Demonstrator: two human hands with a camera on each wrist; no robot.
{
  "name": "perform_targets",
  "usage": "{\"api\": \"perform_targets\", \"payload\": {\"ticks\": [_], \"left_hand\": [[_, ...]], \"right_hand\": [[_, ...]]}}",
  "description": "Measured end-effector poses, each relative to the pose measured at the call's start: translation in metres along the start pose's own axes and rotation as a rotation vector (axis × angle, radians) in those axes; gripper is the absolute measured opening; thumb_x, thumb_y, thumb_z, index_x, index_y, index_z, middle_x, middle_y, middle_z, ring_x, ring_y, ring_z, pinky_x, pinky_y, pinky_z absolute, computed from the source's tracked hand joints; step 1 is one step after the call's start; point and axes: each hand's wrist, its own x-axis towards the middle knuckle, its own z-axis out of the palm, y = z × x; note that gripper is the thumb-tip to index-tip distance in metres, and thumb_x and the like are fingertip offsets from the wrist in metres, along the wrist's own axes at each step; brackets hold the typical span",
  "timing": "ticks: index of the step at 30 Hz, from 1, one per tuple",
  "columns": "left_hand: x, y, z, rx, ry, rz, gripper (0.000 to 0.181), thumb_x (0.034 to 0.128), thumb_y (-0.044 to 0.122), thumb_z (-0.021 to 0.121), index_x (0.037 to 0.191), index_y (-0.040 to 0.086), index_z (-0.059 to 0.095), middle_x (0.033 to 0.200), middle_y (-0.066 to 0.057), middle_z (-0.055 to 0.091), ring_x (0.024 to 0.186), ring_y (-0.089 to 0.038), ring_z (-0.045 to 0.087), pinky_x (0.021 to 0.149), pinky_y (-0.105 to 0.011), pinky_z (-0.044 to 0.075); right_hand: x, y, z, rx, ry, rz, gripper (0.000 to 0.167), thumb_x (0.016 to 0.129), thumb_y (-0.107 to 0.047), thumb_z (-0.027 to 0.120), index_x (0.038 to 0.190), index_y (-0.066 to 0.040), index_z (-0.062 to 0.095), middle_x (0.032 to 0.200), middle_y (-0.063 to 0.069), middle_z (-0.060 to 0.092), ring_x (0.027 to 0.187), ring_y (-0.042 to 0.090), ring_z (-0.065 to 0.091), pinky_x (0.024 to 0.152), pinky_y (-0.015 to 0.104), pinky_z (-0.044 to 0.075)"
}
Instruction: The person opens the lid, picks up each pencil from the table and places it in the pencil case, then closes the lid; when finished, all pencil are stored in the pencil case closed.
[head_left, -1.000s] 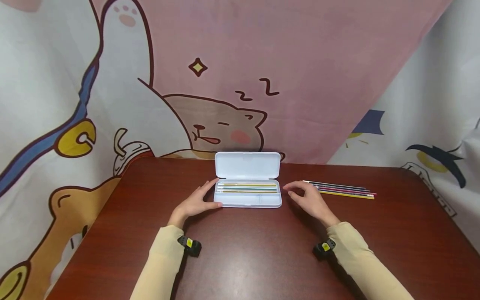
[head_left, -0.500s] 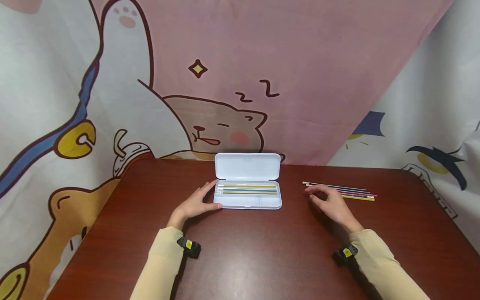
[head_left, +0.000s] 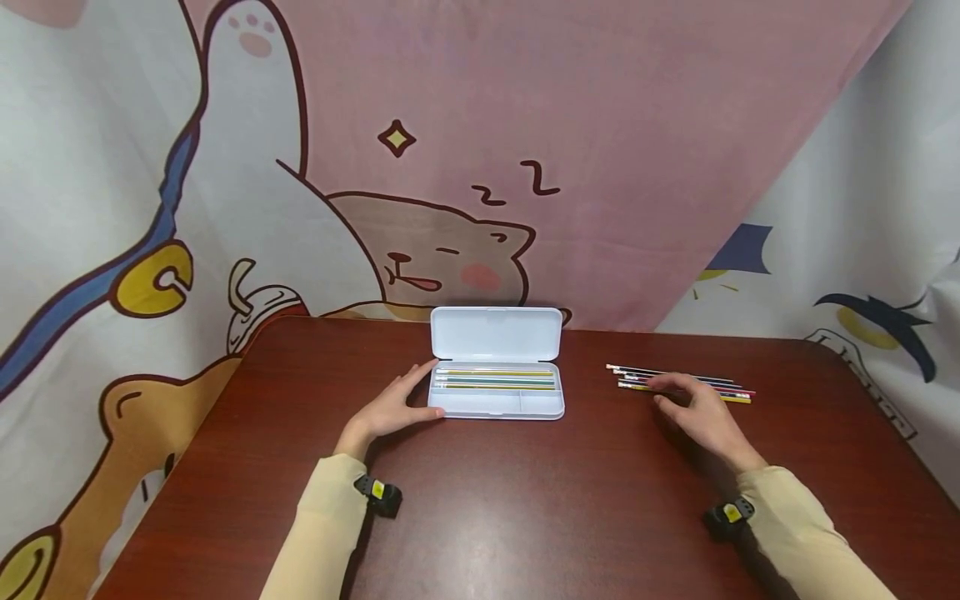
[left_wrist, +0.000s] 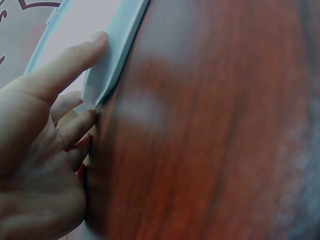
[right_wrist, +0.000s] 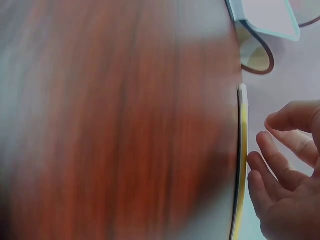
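A white pencil case (head_left: 474,404) stands with its lid (head_left: 495,333) raised at the back of the table. Several pencils (head_left: 497,387) lie lengthwise in its rear compartment. At the case's left end is my left hand (head_left: 384,408), thumb by the front corner and forefinger at the back corner, both fairly straight. To the right of the case, several loose pencils (head_left: 632,386) lie roughly side by side. Over them is my right hand (head_left: 701,412), fingers loosely bent and nothing visible between them. In the right wrist view its fingertips are close to a yellow pencil (right_wrist: 243,145); contact is unclear.
The brown wooden table (head_left: 487,508) reaches back to a cartoon-printed cloth (head_left: 600,167). Two small front compartments of the case hold no pencils. A black camera is strapped at each wrist, the right one (head_left: 727,518) low over the table.
My right hand has moved right, from beside the case to above the loose pencils, uncovering their left ends. My left hand and the case stay in place.
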Motion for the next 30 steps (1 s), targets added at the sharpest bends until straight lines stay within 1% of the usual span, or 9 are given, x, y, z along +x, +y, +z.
{"api": "perform_targets", "payload": {"ticks": [3,5,11,14,18,22,24,26,30], "left_hand": [[0.0,-0.001,0.0,0.001,0.0,0.001,0.088,0.0824,0.037,0.075,0.153,0.015,0.028,0.157,-0.017,0.022,0.144,-0.037,0.01,0.112,-0.058,0.007],[0.0,-0.001,0.0,0.003,-0.001,-0.001,0.088,0.0824,0.037,0.075,0.153,0.015,0.028,0.157,-0.016,0.022,0.144,-0.037,0.01,0.111,-0.059,0.009],[0.0,-0.002,0.0,-0.001,-0.004,-0.006,0.088,0.0826,0.037,0.075,0.153,0.016,0.028,0.157,-0.017,0.021,0.144,-0.038,0.01,0.11,-0.062,0.011],[0.0,-0.002,0.001,-0.001,-0.002,-0.007,0.088,0.0825,0.037,0.075,0.153,0.016,0.028,0.157,-0.017,0.021,0.144,-0.038,0.009,0.11,-0.062,0.011],[0.0,-0.002,0.001,-0.005,-0.004,-0.004,0.088,0.0826,0.037,0.075,0.153,0.016,0.028,0.157,-0.016,0.021,0.144,-0.038,0.01,0.109,-0.063,0.012],[0.0,-0.002,0.002,-0.006,-0.009,0.002,0.087,0.0831,0.036,0.075,0.153,0.015,0.028,0.157,-0.017,0.021,0.144,-0.038,0.009,0.11,-0.062,0.011],[-0.001,-0.002,0.002,-0.008,-0.007,0.001,0.087,0.083,0.036,0.075,0.153,0.015,0.028,0.157,-0.017,0.021,0.144,-0.038,0.009,0.11,-0.062,0.011],[0.0,-0.002,0.001,-0.011,-0.005,-0.001,0.088,0.0829,0.036,0.075,0.153,0.016,0.027,0.157,-0.017,0.02,0.145,-0.037,0.009,0.11,-0.062,0.011],[0.0,-0.002,0.001,-0.009,-0.004,-0.004,0.088,0.0827,0.038,0.075,0.154,0.017,0.027,0.158,-0.016,0.02,0.145,-0.037,0.009,0.109,-0.063,0.012]], "right_hand": [[-0.003,0.007,-0.006,-0.027,0.009,0.007,0.021,0.089,-0.001,0.065,0.11,0.001,0.066,0.11,0.021,0.064,0.106,0.038,0.057,0.084,0.046,0.042],[-0.005,0.011,-0.011,-0.04,0.015,0.011,0.021,0.089,-0.002,0.065,0.11,0.001,0.066,0.109,0.021,0.064,0.105,0.038,0.057,0.083,0.042,0.042],[-0.008,0.023,-0.026,-0.076,0.037,0.025,0.021,0.089,-0.005,0.067,0.109,0.0,0.067,0.106,0.021,0.066,0.096,0.036,0.061,0.072,0.024,0.042],[-0.011,0.03,-0.033,-0.085,0.028,0.046,0.022,0.09,-0.007,0.067,0.111,-0.001,0.067,0.108,0.021,0.065,0.095,0.033,0.06,0.069,0.02,0.04],[-0.015,0.042,-0.04,-0.096,0.009,0.071,0.023,0.091,-0.008,0.066,0.112,0.0,0.066,0.108,0.022,0.064,0.092,0.025,0.058,0.068,0.019,0.04],[-0.019,0.052,-0.047,-0.101,0.004,0.084,0.022,0.09,-0.006,0.067,0.11,0.001,0.066,0.106,0.023,0.065,0.087,0.007,0.056,0.066,0.017,0.041],[-0.02,0.056,-0.05,-0.106,-0.01,0.095,0.022,0.089,-0.006,0.067,0.11,0.001,0.066,0.106,0.023,0.064,0.085,0.001,0.053,0.066,0.016,0.04],[-0.02,0.06,-0.052,-0.115,-0.024,0.105,0.022,0.088,-0.006,0.068,0.109,0.002,0.067,0.106,0.023,0.064,0.085,0.001,0.052,0.066,0.016,0.04],[-0.021,0.062,-0.055,-0.124,-0.057,0.116,0.021,0.087,-0.004,0.069,0.108,0.002,0.067,0.101,0.02,0.065,0.078,0.006,0.052,0.063,0.019,0.039]]}}
